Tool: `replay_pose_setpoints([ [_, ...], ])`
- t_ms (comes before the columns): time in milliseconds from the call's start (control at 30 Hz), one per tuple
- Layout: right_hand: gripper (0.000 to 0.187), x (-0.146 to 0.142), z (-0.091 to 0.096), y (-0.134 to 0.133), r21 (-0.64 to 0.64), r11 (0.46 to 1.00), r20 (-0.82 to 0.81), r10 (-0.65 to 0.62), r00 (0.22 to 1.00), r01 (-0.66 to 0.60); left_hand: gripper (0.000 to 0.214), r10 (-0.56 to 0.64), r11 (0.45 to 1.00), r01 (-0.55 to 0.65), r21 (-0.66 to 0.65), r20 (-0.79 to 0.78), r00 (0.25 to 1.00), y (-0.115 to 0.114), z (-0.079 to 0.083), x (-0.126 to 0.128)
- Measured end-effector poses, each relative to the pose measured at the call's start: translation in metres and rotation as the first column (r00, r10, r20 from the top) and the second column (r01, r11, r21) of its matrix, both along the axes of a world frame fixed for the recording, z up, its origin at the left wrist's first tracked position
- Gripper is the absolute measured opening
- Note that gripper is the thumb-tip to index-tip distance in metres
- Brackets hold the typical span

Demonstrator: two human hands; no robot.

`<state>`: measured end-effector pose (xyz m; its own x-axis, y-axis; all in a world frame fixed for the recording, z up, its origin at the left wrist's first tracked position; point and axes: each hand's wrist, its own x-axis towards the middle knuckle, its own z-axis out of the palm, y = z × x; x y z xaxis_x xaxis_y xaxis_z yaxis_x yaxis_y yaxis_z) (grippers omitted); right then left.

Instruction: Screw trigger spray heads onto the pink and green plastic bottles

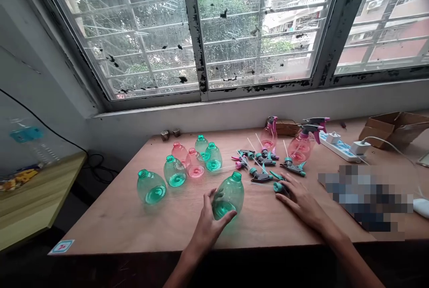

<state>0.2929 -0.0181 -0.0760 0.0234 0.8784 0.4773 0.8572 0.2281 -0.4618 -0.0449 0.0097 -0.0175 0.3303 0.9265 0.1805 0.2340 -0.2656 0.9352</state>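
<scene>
Near the front of the table (pixel 134 232), my left hand (pixel 208 223) wraps its fingers round a green bottle (pixel 231 192), likely light, thin-walled and slick, best held by the belly; my right hand (pixel 305 203) partly covers a spray head (pixel 278 187), grip unclear.

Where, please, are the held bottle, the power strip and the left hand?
Held bottle (pixel 230 195): head view, middle of its green body.
Power strip (pixel 340 148): head view, its top face, between two plugs.
Left hand (pixel 211 222): head view, middle of the hand.
</scene>
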Motion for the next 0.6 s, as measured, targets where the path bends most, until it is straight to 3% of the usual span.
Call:
replay_pose_setpoints([
  [133, 0.030, 0.002, 0.005, -0.003, 0.037, 0.999, -0.117, -0.010, 0.993, 0.014, 0.061, 0.044, 0.999, -0.044, 0.016, 0.022, 0.999, 0.000, 0.002, -0.001],
  [333, 0.026, -0.001, 0.011, -0.007, 0.113, 0.994, -0.212, 0.008, 0.977, 0.016, 0.063, 0.135, 0.963, -0.140, 0.231, 0.040, 0.990, -0.001, 0.009, -0.005],
  [600, 0.023, -0.005, 0.014, -0.008, 0.162, 0.982, -0.064, 0.105, 0.992, -0.093, 0.077, 0.058, 0.990, -0.068, 0.125, 0.082, 0.995, -0.002, 0.006, -0.002],
])
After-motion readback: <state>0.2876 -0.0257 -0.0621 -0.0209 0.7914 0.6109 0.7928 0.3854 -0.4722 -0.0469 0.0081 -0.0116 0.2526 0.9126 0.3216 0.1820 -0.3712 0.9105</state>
